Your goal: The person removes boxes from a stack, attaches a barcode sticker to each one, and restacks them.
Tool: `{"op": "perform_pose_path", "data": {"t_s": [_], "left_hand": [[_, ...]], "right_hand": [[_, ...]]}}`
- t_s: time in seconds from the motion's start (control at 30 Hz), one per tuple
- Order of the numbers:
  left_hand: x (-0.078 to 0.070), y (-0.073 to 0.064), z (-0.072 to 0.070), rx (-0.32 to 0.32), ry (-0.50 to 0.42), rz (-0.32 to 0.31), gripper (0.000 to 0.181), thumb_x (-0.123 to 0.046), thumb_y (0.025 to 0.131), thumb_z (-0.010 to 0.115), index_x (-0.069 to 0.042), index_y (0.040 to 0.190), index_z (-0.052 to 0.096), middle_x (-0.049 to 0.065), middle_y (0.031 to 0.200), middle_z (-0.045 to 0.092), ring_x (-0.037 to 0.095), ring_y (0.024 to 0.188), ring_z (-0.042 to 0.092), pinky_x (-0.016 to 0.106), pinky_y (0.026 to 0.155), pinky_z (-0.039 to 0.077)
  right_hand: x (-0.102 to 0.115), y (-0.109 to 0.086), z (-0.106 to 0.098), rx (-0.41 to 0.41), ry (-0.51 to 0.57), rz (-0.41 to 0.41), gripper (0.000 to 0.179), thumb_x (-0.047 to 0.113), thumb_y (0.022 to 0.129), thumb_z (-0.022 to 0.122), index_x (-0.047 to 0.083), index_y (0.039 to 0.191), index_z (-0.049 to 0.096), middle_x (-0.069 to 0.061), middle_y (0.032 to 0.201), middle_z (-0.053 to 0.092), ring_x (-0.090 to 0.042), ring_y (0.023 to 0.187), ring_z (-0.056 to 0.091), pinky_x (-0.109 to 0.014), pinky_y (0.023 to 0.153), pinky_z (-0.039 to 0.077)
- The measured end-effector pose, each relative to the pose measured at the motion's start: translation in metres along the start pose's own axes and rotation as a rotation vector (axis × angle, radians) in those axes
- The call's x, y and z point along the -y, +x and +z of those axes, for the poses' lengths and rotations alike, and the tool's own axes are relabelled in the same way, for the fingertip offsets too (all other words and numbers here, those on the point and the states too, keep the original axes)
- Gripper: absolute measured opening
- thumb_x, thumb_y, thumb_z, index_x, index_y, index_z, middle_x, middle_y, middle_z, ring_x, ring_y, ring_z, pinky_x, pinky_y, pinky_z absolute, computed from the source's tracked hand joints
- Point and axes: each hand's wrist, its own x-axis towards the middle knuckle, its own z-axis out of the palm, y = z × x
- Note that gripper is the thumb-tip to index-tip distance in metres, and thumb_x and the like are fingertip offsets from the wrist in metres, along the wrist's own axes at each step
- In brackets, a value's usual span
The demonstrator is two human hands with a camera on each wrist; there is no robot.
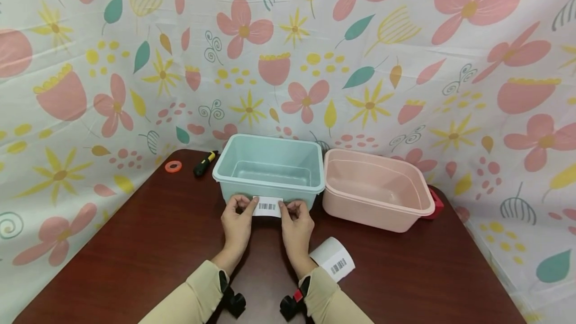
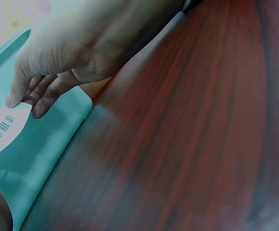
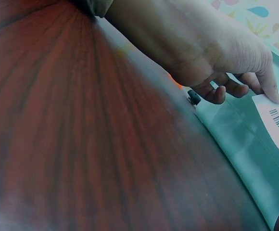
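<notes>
A white barcode label [image 1: 267,207] is stretched level in front of the near wall of a light blue plastic bin [image 1: 270,184]. My left hand [image 1: 237,226] pinches one end of it between thumb and fingers. At the opposite end, my right hand [image 1: 297,226] pinches the other edge. In the left wrist view the label [image 2: 5,127] bows slightly by the bin's wall [image 2: 57,122]. Whether it touches that wall I cannot tell. The right wrist view has the thumb on the label's [image 3: 276,122] upper corner, other fingers partly behind it.
A roll of barcode labels [image 1: 330,251] lies by the right forearm. Right of the blue bin stands a pink bin [image 1: 369,214], with a red object [image 1: 434,206] partly hidden behind it. An orange tape roll [image 1: 173,166] and a black-and-yellow tool [image 1: 204,164] lie at the back left.
</notes>
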Motion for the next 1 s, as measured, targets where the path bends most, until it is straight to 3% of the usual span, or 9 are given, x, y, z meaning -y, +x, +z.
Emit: {"op": "perform_pose_path", "data": {"t_s": [0.37,0.73,1.0], "left_hand": [[-0.0013,0.0,0.005,-0.033,0.014,-0.033,0.027,-0.018,0.084,0.084,-0.002,0.085,0.063,0.012,0.077,0.059,0.016,0.071,0.052,0.025,0.063,0.04],[-0.0035,0.0004,0.0038,-0.001,0.041,-0.032,0.026,-0.024,0.085,0.083,-0.012,0.08,0.06,0.002,0.074,0.057,0.016,0.07,0.054,0.024,0.062,0.041],[-0.0013,0.0003,0.0034,0.005,0.096,-0.069,0.027,-0.03,0.086,0.082,-0.016,0.08,0.059,-0.001,0.075,0.057,0.017,0.07,0.054,0.028,0.063,0.042]], "right_hand": [[0.0014,-0.0008,0.0005,0.003,-0.007,0.023,0.022,0.015,0.088,0.08,0.009,0.083,0.059,0.002,0.073,0.065,-0.011,0.064,0.062,-0.022,0.057,0.05],[0.0007,0.0022,0.0009,0.001,-0.008,0.001,0.023,0.015,0.089,0.079,0.008,0.082,0.058,0.0,0.072,0.064,-0.01,0.062,0.06,-0.021,0.055,0.048],[-0.0017,0.0017,0.0009,-0.008,-0.014,-0.025,0.023,0.013,0.088,0.079,0.007,0.083,0.058,-0.001,0.072,0.064,-0.011,0.063,0.06,-0.022,0.056,0.048]]}}
